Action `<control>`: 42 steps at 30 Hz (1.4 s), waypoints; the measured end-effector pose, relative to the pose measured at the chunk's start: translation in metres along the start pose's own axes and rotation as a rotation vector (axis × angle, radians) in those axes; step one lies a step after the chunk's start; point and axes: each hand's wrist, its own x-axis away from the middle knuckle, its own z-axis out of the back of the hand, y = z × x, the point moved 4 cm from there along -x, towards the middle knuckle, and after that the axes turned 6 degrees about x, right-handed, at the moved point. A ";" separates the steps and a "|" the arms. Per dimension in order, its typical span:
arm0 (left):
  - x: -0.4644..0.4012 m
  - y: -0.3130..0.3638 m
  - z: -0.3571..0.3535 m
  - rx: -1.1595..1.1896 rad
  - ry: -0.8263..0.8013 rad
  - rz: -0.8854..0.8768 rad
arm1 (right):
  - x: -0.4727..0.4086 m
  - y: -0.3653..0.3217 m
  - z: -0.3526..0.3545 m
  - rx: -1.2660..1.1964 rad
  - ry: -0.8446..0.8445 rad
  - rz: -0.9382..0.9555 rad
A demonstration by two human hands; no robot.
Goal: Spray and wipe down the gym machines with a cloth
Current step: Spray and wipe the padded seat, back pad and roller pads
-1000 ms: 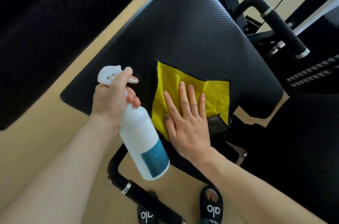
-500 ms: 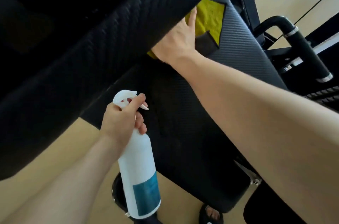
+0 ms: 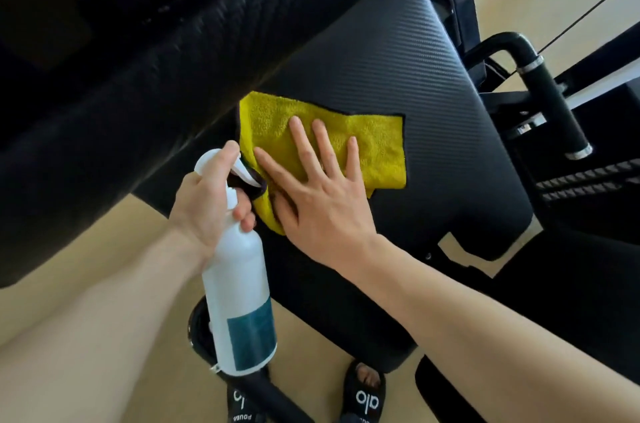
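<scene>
The right hand [image 3: 322,200] is lying flat, fingers straight and spread, pressing a yellow cloth [image 3: 374,145] onto the black textured seat pad [image 3: 398,58] — the cloth is sitting near the pad's left edge, under a second dark pad [image 3: 138,76]. The left hand [image 3: 207,204] is gripping the neck of a white spray bottle [image 3: 239,301] — one finger lying over the trigger — just beside the cloth's left corner. Black slides [image 3: 367,395] are showing on the tan floor [image 3: 104,249].
</scene>
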 end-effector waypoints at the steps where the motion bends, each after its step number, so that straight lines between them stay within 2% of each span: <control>1: -0.001 0.000 0.000 -0.008 0.002 -0.003 | -0.010 0.004 0.003 0.018 -0.001 0.015; 4: -0.002 0.001 -0.003 -0.017 -0.008 -0.011 | -0.043 0.011 0.008 0.032 0.014 0.008; 8: 0.001 0.000 -0.001 -0.072 0.024 -0.043 | -0.108 0.018 0.030 0.036 0.006 -0.091; 12: 0.002 0.002 -0.002 -0.082 0.015 -0.070 | -0.150 0.031 0.065 -0.119 -0.001 -0.085; 14: 0.003 0.003 -0.002 -0.089 0.014 -0.075 | -0.149 0.031 0.066 -0.169 0.096 -0.044; 17: 0.003 0.001 -0.003 -0.086 0.029 -0.066 | -0.142 0.033 0.045 -0.043 0.156 -0.086; 22: 0.001 0.000 -0.003 -0.025 0.052 -0.023 | -0.075 0.024 0.017 -0.036 0.108 -0.069; 28: 0.001 0.001 -0.003 -0.036 0.069 -0.052 | 0.029 0.012 -0.016 -0.018 -0.038 -0.024; 33: 0.000 0.001 -0.003 -0.037 0.075 -0.045 | -0.005 0.028 -0.011 0.031 0.063 0.079; 38: 0.000 -0.003 -0.004 -0.017 0.050 -0.035 | -0.080 0.038 0.012 0.036 0.173 0.010; 42: 0.000 -0.003 -0.004 -0.013 0.063 -0.040 | -0.103 0.046 0.017 -0.003 0.227 -0.061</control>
